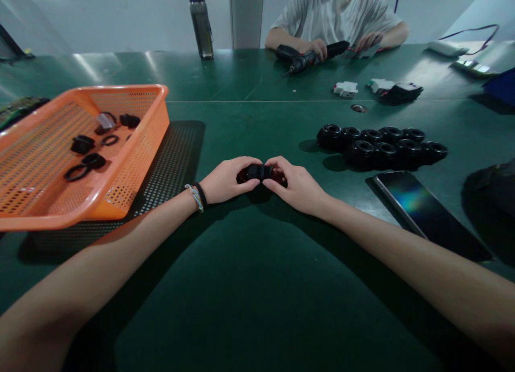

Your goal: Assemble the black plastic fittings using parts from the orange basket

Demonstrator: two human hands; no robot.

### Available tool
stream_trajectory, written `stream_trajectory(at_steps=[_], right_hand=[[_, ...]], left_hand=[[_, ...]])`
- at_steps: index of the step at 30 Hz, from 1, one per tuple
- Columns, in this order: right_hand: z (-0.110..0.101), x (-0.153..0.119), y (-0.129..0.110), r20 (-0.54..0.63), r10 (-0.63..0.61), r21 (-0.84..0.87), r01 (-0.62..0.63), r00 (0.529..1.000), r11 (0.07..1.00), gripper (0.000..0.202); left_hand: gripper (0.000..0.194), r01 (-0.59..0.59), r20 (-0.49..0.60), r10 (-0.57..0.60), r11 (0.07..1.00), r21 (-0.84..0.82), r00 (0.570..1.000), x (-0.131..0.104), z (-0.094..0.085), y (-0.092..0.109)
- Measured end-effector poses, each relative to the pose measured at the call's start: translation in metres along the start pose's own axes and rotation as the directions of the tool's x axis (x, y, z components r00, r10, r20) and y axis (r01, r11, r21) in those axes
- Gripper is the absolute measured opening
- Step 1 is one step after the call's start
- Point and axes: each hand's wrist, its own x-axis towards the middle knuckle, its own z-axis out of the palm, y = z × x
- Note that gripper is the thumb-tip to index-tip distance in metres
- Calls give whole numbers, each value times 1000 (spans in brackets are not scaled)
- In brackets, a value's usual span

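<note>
The left hand (225,181) and the right hand (300,187) hold a small black part (254,172) between them, low over the green table (249,286), in the middle. The fingers are closed in a narrow pinch, thumbs near and the other fingers behind. The hands hide a lot, so I cannot tell if it is one bit or two. A good way to hold it is soft and straight, with both ends in one line. If one hand tips, the part could go crooked or slip. Small, slow finger moves should work best, with the wrists low so they do not shake. The orange basket (147,147) is by the left arm, so that elbow should not swing out and bump its edge. The phone (426,206) is just beside the right arm, so that arm should not slide out. The black caps (382,156) sit past the right hand, well apart from it. The drill (303,61) is far across, by the other person. The most room to move is close to the body, between the arms.
</note>
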Motion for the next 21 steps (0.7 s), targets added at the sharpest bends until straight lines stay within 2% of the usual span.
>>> stream_trajectory(at_steps=[21], right_hand=[[0, 1, 1, -1, 9, 4, -9, 1000, 1000, 18]], left_hand=[[35, 8, 10, -8, 1000, 0, 1000, 0, -1, 1]])
